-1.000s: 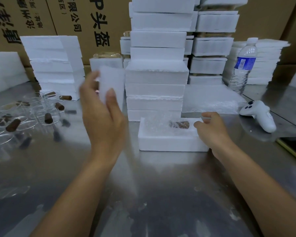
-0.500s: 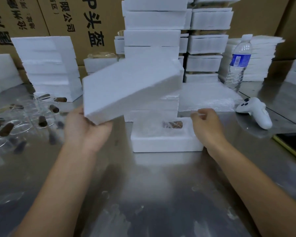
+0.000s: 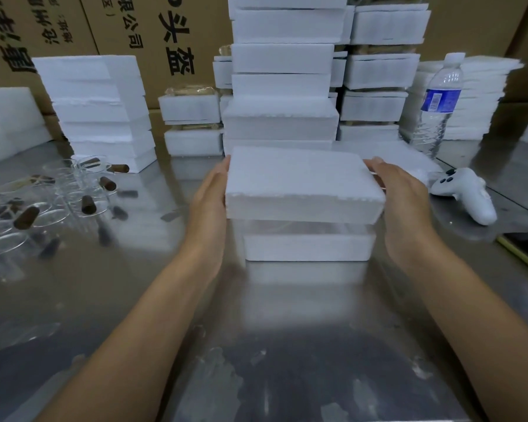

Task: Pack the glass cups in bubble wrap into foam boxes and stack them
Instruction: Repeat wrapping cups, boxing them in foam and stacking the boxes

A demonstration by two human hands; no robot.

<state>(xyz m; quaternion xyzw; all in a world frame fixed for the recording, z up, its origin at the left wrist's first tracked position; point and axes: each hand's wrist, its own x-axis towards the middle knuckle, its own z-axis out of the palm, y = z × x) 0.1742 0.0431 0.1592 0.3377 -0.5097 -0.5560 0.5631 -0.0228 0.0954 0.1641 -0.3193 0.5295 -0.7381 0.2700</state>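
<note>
While the foam lid (image 3: 302, 184) hangs level just above the foam box (image 3: 308, 246) on the counter (image 3: 287, 330), I carry it pressed between my left grip (image 3: 209, 208) and my right grip (image 3: 406, 208). My palms are flat on its two ends, fingers straight, nothing curled round it. With only that squeeze holding it, I judge it could slip or tip if one side eases first. Something clear shows in the gap under the lid, probably the bubble-wrapped cup (image 3: 305, 226), though the blur leaves me unsure. If it stands proud of the rim, the lid may seat crooked or bear down on the glass. Lowered off square, a corner could catch the rim and crumble the foam. Right behind stands the tall stack of foam boxes (image 3: 281, 86), close enough to nudge. A white controller (image 3: 464, 193) lies just beside my right grip, with a water bottle (image 3: 439, 102) beyond it. Loose glass cups (image 3: 58, 193) with corks lie well apart at my left.
</note>
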